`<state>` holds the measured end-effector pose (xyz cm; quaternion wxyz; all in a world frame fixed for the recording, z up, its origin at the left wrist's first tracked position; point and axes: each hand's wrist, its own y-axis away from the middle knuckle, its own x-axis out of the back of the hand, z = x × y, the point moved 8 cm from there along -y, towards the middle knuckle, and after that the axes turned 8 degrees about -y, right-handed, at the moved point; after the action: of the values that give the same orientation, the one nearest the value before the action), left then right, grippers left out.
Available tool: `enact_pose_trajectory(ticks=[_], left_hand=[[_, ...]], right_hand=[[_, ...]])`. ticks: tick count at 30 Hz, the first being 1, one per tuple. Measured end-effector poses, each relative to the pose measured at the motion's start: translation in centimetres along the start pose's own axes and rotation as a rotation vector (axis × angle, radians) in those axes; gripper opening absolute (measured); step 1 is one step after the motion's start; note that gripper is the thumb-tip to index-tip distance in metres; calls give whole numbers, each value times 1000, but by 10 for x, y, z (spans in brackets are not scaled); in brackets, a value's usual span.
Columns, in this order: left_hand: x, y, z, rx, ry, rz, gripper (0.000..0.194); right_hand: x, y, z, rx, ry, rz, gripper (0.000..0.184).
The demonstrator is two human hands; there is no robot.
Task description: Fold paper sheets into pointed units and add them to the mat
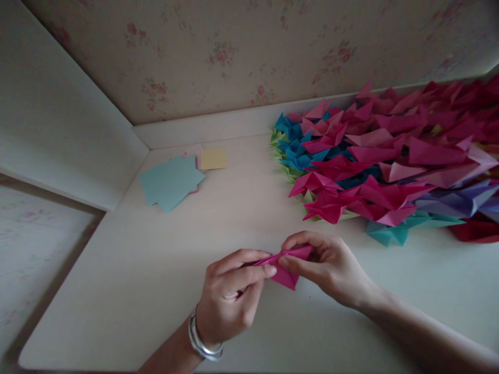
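A small folded piece of pink paper (289, 276) is held just above the white table (117, 270), near its front middle. My left hand (230, 301), with a silver bangle on the wrist, pinches the paper's left end between thumb and fingers. My right hand (327, 265) pinches the right end, fingers curled over the top fold. The two hands meet at the paper.
A big heap of folded paper shapes (390, 166), mostly pink with blue, green, purple and teal, fills the back right. Flat light-blue sheets (169, 182) and a yellow sheet (213, 159) lie at the back left, near the flowered wall.
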<state>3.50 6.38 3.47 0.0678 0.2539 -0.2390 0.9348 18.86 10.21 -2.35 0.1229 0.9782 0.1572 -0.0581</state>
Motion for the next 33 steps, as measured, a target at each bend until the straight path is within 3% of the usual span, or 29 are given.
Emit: enact_pose_trajectory(ticks=[6,13,20,24,29,33], left_hand=[[1,0,-7,147,117,-84,30],[-15,14,-42,600,302,-152,26],[-24,19,-51,779,498,-230,27],[-26,20,-52,798,505,-247,30],[-30,18,-48,736,420,-295,31],[-27,16,-47,677,313,-265,29]], right_hand=[[2,1,4,-11,-24,13,27],[4,-2,1,7,70,0,19],[4,-4,1,-17,67,-23,21],[4,-5,2,-3,129,-20,20],[-1,-4,3,23,200,-55,16],[-2,-3,5,17,215,-50,17]])
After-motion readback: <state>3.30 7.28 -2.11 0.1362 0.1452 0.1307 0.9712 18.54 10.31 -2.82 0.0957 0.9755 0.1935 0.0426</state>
